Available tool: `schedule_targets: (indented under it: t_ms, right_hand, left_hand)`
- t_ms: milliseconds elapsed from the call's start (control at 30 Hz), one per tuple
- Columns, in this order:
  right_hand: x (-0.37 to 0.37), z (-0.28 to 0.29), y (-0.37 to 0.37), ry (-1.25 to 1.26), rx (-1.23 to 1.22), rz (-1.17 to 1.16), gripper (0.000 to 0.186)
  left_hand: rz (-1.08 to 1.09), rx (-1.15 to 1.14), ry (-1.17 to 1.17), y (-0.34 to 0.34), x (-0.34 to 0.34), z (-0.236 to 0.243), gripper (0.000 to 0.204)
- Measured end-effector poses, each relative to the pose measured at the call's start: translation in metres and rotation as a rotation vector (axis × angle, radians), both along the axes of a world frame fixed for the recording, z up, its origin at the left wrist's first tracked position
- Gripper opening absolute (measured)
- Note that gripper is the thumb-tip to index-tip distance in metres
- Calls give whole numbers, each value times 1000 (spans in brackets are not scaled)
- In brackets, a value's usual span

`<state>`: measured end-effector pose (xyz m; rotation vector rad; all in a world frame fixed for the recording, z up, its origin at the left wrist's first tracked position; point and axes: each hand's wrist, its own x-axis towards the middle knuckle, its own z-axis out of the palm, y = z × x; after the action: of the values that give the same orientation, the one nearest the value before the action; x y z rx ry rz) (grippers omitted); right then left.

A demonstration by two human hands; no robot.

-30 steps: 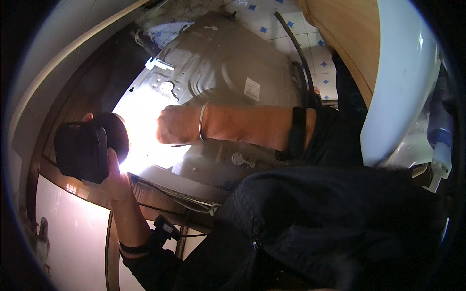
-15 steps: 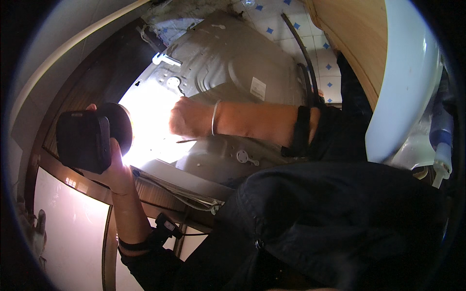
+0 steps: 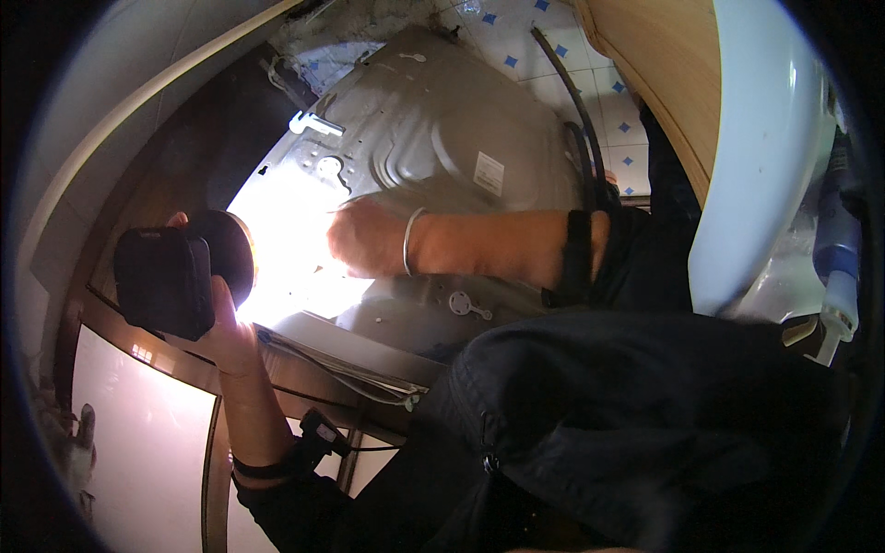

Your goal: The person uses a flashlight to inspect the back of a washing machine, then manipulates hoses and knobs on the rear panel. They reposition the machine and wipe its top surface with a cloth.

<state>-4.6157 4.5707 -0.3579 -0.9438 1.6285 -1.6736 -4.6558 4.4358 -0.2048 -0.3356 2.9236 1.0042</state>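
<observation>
My left hand (image 3: 224, 323) grips a black lamp (image 3: 166, 276), which throws a strong white glare onto a pressed metal panel (image 3: 442, 129). Inside the lit patch my right hand (image 3: 364, 241) is closed and low over the panel; glare and blur hide what its fingers hold. Around it on the panel are a white bracket (image 3: 313, 123), a small round fitting (image 3: 328, 166), a pale label (image 3: 489, 173) and a keyhole-shaped fitting (image 3: 466, 304). Cables (image 3: 341, 367) run along the panel's lower edge.
Black hoses (image 3: 576, 101) lie by a tiled floor (image 3: 507, 41) at the top. On the right stand a wooden board (image 3: 664, 64), a curved white surface (image 3: 747, 184) and a blue-and-white tube (image 3: 837, 258). Cabinet doors (image 3: 138, 415) fill the lower left, beside a dark wood edge (image 3: 166, 166).
The view has shifted slightly. My right hand has moved a little to the right over the last second and is now more blurred. My left hand still holds the lamp in nearly the same place.
</observation>
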Motion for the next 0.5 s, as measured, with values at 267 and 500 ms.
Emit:
schedule_targets:
  t_ms: [267, 500]
  right_hand:
    - [-18, 26, 10, 417, 65, 66, 11]
    - [-30, 1, 2, -341, -8, 260, 20]
  left_hand:
    - [7, -66, -37, 5, -4, 2, 65]
    - [-61, -104, -4, 1, -4, 1, 63]
